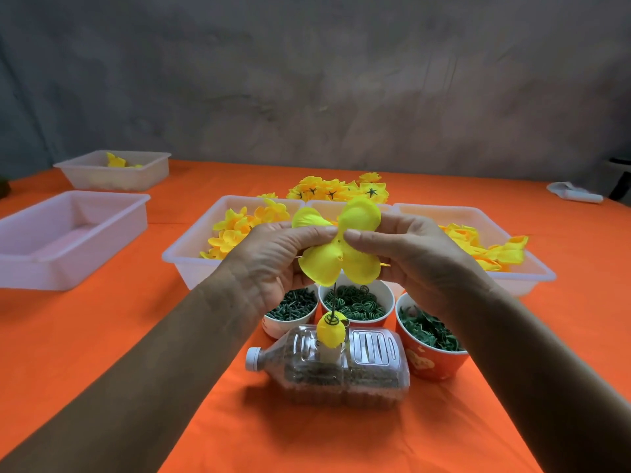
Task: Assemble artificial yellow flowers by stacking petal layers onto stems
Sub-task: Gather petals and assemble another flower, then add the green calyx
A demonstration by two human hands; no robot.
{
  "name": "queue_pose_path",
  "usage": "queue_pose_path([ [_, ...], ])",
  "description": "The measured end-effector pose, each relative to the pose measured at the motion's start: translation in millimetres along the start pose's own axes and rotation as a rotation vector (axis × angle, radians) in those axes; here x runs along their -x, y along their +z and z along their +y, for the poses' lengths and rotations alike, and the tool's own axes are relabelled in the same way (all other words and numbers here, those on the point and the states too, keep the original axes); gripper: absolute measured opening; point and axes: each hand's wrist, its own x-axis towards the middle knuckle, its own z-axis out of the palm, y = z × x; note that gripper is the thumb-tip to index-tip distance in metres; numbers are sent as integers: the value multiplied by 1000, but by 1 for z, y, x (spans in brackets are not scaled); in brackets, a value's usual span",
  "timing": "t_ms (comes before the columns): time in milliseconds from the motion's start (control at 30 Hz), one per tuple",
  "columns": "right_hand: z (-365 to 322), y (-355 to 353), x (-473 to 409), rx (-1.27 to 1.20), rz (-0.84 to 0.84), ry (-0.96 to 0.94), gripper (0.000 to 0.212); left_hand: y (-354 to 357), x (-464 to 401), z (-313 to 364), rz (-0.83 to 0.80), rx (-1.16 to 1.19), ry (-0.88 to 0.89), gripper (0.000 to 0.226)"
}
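While over the stem: petal layer (pinched), left hand, right hand.

Left hand, right hand — both pinching.

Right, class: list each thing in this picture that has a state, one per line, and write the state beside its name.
Left hand: pinching the petal layer.
Right hand: pinching the petal layer.
Petal layer: held up above the stem, not yet on it.
Stem: upright, stuck in the bottle.
Bottle: lying on its side, capped.
Cups: three, holding green parts.
Nearest left tray: nothing visible inside.
Far left tray: a few yellow petals.
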Motion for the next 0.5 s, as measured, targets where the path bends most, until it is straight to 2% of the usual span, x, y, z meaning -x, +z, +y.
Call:
queue_pose_path([
  [67, 3, 0, -2, -25, 72, 10, 17, 4, 2, -1, -6, -6, -14, 26],
  [167, 5, 2, -3, -38, 93, 41, 8, 4, 4, -2, 11, 0, -53, 19],
  [267, 7, 3, -3, -46, 70, 74, 9, 2, 7, -1, 18, -30, -83, 14],
  [400, 10, 5, -5, -78, 86, 135, 15, 4, 12, -1, 90, -94, -91, 32],
  [500, 14, 6, -7, -62, 113, 183, 14, 4, 12, -5, 125, -110, -114, 30],
])
